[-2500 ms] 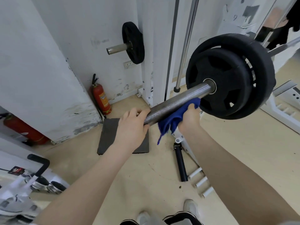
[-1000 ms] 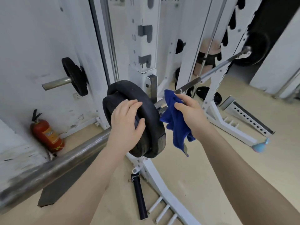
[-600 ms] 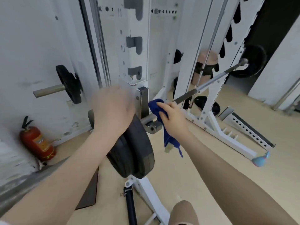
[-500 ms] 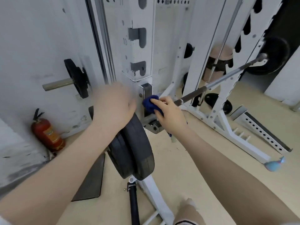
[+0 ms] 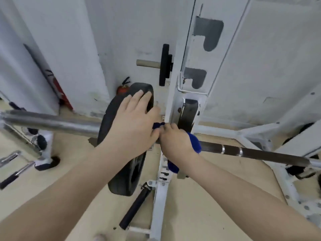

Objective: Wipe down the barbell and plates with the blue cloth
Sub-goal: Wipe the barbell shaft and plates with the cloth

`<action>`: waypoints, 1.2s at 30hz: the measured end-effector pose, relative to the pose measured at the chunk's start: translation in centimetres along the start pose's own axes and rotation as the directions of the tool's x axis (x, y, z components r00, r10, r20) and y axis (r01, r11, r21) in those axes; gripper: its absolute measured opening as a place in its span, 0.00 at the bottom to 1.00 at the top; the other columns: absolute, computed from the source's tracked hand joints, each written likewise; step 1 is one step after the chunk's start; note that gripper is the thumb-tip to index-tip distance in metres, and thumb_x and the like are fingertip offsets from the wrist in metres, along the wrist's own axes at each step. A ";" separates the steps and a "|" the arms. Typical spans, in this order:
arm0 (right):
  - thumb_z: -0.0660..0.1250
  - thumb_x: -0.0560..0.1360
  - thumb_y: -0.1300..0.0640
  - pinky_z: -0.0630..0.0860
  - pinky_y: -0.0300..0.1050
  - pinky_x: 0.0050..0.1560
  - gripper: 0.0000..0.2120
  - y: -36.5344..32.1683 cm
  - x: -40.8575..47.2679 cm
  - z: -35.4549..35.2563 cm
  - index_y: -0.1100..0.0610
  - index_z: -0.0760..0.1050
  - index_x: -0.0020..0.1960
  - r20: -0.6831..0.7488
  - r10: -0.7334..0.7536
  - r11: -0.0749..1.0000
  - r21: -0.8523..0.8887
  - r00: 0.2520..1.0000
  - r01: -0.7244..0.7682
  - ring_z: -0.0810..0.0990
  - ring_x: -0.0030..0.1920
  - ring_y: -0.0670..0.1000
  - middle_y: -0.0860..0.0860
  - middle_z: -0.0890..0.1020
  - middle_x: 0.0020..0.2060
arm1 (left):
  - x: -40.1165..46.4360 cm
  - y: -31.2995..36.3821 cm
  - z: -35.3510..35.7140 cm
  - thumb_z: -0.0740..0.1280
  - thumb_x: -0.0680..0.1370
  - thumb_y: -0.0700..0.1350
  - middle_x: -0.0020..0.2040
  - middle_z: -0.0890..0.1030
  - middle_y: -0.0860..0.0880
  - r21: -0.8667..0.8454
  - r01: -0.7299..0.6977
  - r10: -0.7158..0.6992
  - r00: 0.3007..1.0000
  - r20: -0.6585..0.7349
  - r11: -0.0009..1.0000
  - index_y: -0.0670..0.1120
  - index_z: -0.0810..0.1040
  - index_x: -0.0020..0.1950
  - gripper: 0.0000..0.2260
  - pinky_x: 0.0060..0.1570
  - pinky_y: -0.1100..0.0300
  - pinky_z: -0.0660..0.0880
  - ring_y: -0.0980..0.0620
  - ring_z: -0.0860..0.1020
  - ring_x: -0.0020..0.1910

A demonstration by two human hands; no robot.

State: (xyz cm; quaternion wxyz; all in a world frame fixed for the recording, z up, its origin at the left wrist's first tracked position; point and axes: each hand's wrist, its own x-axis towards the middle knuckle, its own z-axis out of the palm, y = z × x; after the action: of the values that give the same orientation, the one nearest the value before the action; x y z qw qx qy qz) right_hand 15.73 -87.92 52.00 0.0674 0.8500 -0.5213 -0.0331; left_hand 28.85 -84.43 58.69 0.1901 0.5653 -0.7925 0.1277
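The left hand point(image 5: 133, 126) lies spread, fingers nearly straight, across the rim of the black plates point(image 5: 121, 171) mounted on the barbell point(image 5: 251, 152). The right hand point(image 5: 175, 141) is curled around the blue cloth point(image 5: 195, 143), holding it against the bar just inside the plates, beside the white rack upright point(image 5: 171, 94); it seems wrapped around the shaft, though the hand hides the contact. Folds of cloth poke out above, right of and below the fist. The bar runs across the view, steel sleeve left, dark shaft right.
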 end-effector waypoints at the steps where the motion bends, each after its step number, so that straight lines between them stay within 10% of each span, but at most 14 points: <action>1: 0.58 0.77 0.62 0.71 0.47 0.50 0.19 0.5 -0.3 -0.1 0.61 0.63 0.68 -0.001 -0.041 0.999 0.005 0.999 0.041 0.68 0.61 0.57 0.58 0.70 0.63 | -0.2 0.3 0.1 0.74 0.66 0.43 0.65 0.72 0.32 0.040 0.030 -0.029 1.000 -0.004 0.999 0.39 0.78 0.56 0.20 0.63 0.38 0.64 0.32 0.69 0.65; 27: 0.58 0.78 0.58 0.66 0.43 0.39 0.17 1.5 -2.3 -0.9 0.51 0.71 0.66 0.127 0.061 0.968 0.236 0.990 -0.089 0.72 0.46 0.54 0.54 0.69 0.49 | -1.5 0.4 0.6 0.76 0.61 0.40 0.63 0.74 0.33 0.027 0.074 -0.071 0.993 -0.094 0.997 0.42 0.81 0.40 0.10 0.58 0.43 0.72 0.34 0.74 0.61; 33: 0.56 0.77 0.59 0.75 0.48 0.43 0.16 8.1 -6.0 0.7 0.53 0.76 0.60 0.111 0.545 0.789 0.267 0.831 -0.553 0.76 0.44 0.58 0.54 0.71 0.49 | -2.2 0.3 0.7 0.77 0.61 0.38 0.63 0.73 0.31 -0.014 0.055 -0.056 0.994 -0.089 0.998 0.42 0.79 0.36 0.09 0.59 0.41 0.71 0.32 0.73 0.61; 36: 0.57 0.78 0.58 0.75 0.49 0.45 0.15 4.3 -5.6 1.3 0.55 0.73 0.63 0.041 0.460 0.829 0.339 0.887 -0.446 0.76 0.46 0.59 0.55 0.71 0.54 | -2.5 0.4 0.7 0.77 0.62 0.39 0.64 0.72 0.31 0.028 0.055 -0.053 0.996 -0.077 0.998 0.42 0.80 0.38 0.09 0.59 0.41 0.70 0.32 0.72 0.62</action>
State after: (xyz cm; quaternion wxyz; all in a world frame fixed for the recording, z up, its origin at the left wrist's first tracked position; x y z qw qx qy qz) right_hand 9.24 -84.92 51.25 -0.0629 0.7014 -0.7040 0.0920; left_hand 29.07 -82.41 56.98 0.2150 0.5842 -0.7669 0.1559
